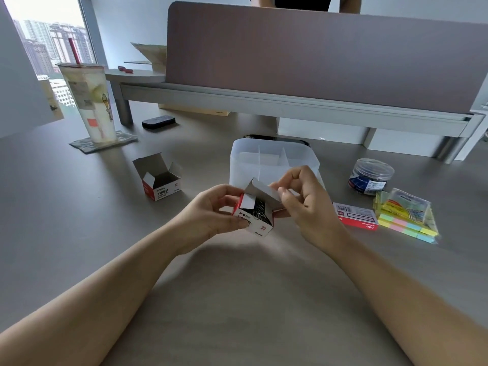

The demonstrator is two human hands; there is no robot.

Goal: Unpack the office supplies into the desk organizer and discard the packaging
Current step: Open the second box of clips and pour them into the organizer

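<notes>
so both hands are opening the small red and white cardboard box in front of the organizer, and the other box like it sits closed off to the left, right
Not quite. In the head view the other small red and white cardboard box, off to the left, stands open with its flaps up, not closed. The rest holds: the left hand grips the box being opened while the right hand lifts its lid flap, in front of the translucent plastic desk organizer.

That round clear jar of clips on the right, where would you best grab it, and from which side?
Take the clear jar round its lid rim, coming from above. It stands upright, short and wide, with open desk in front of it. Its near right side is crowded by the sticky-note packs, so a sideways reach from there looks awkward. Both hands are busy with the small box.
</notes>
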